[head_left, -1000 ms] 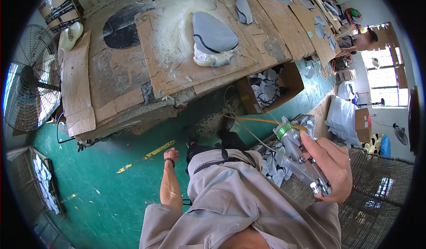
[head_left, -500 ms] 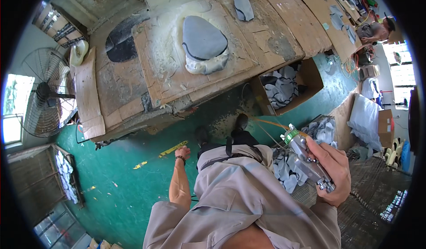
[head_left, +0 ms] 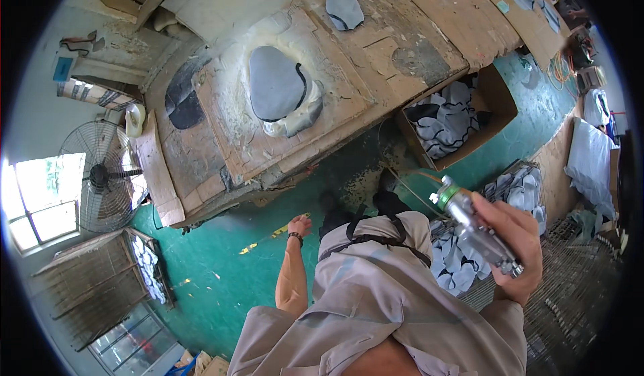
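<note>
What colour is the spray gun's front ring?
Green: the front ring of the spray gun, best seen in the head view.

The right hand covers one side of the metal spray gun, so its grip is mostly hidden. The left hand is too small to tell how tightly it is closed. In the carton on the far right, the grey pieces hide one another, and the near edge cuts off the beige shirt.
</note>
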Motion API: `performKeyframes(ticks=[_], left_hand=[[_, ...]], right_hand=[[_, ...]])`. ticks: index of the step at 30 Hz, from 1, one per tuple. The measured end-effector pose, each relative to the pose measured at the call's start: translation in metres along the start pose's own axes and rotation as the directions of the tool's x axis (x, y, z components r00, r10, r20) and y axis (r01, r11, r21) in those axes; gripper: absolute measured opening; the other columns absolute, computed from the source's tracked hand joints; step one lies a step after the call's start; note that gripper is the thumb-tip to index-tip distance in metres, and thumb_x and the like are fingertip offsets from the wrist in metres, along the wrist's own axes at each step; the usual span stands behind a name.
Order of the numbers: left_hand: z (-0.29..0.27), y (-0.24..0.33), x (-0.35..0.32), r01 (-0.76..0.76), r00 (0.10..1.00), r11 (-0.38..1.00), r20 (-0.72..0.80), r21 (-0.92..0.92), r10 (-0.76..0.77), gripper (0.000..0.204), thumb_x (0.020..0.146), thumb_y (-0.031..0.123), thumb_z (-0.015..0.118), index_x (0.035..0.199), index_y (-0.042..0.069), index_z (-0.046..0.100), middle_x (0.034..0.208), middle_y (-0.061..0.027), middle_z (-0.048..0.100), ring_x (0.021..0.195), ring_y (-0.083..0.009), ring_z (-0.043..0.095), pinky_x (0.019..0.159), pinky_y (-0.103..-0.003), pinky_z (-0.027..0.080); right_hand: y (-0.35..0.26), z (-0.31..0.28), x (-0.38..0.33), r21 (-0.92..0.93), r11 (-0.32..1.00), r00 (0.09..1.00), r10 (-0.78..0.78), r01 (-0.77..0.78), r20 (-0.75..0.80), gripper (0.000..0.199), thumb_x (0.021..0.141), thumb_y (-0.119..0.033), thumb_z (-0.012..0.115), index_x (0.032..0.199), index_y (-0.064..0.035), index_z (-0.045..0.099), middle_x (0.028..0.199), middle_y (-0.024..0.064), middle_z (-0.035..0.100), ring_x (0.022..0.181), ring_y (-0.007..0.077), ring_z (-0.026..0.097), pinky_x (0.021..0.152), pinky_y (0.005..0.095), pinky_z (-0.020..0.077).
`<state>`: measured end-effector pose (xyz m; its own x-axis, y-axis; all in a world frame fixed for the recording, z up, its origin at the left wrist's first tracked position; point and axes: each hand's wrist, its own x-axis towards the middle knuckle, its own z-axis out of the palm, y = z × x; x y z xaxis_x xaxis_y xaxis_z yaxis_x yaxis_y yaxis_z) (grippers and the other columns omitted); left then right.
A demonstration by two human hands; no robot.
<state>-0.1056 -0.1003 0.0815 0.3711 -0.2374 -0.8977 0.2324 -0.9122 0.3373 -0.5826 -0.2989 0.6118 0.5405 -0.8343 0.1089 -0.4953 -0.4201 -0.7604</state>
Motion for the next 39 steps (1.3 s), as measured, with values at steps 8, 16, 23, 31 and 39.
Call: performKeyframes(ticks=[8,16,23,31,39], left_hand=[[0.060,0.101,-0.065,-0.581,0.808,0.802,-0.019,0.136,0.589,0.031,0.097,0.021,0.069,0.126,0.008,0.068,0.095,-0.0049,0.075,0.081,-0.0123,0.069,0.071,-0.030,0.055],[0.128,0.315,-0.167,-0.849,0.384,0.343,0.023,0.403,0.923,0.071,0.094,0.022,0.070,0.156,0.011,0.037,0.091,-0.0120,0.073,0.079,-0.0275,0.070,0.074,-0.041,0.054],[0.156,0.362,-0.156,-0.599,0.591,0.365,0.087,0.713,0.802,0.104,0.090,0.040,0.072,0.164,0.009,0.004,0.094,-0.0264,0.073,0.087,-0.0446,0.071,0.076,-0.054,0.055],[0.158,0.358,-0.157,-0.676,0.524,0.332,0.112,0.657,0.844,0.106,0.091,0.034,0.073,0.163,0.008,0.001,0.087,-0.0260,0.072,0.080,-0.0444,0.070,0.069,-0.053,0.054],[0.143,0.351,-0.161,-0.873,0.428,0.364,0.151,0.325,0.891,0.097,0.091,0.029,0.072,0.163,0.009,0.011,0.083,-0.0190,0.073,0.078,-0.0403,0.070,0.069,-0.050,0.053]], right_hand=[[0.039,-0.043,0.020,-0.019,0.999,0.998,-0.039,0.040,0.040,0.074,0.071,-0.017,0.072,0.140,0.0056,0.057,0.085,0.0144,0.064,0.069,0.0294,0.065,0.062,0.0365,0.0512],[0.027,-0.048,0.052,-0.112,0.993,0.999,-0.047,0.047,0.002,0.068,0.072,-0.009,0.071,0.138,0.0037,0.060,0.083,0.0120,0.064,0.069,0.0276,0.064,0.063,0.0356,0.0485],[-0.015,-0.020,0.081,0.001,0.974,0.960,0.226,-0.229,-0.167,0.053,0.071,-0.008,0.071,0.124,-0.0035,0.075,0.102,0.0111,0.069,0.091,0.0213,0.063,0.086,0.0307,0.0482],[-0.029,-0.004,0.119,-0.099,0.990,0.994,0.097,-0.100,-0.043,0.053,0.073,-0.003,0.071,0.126,-0.0010,0.073,0.099,0.0140,0.070,0.087,0.0234,0.065,0.081,0.0296,0.0495],[-0.041,-0.008,0.156,-0.058,0.982,0.924,-0.150,0.182,0.352,0.088,0.067,-0.012,0.075,0.146,0.0109,0.046,0.096,0.0164,0.063,0.082,0.0313,0.066,0.073,0.0389,0.0547]])
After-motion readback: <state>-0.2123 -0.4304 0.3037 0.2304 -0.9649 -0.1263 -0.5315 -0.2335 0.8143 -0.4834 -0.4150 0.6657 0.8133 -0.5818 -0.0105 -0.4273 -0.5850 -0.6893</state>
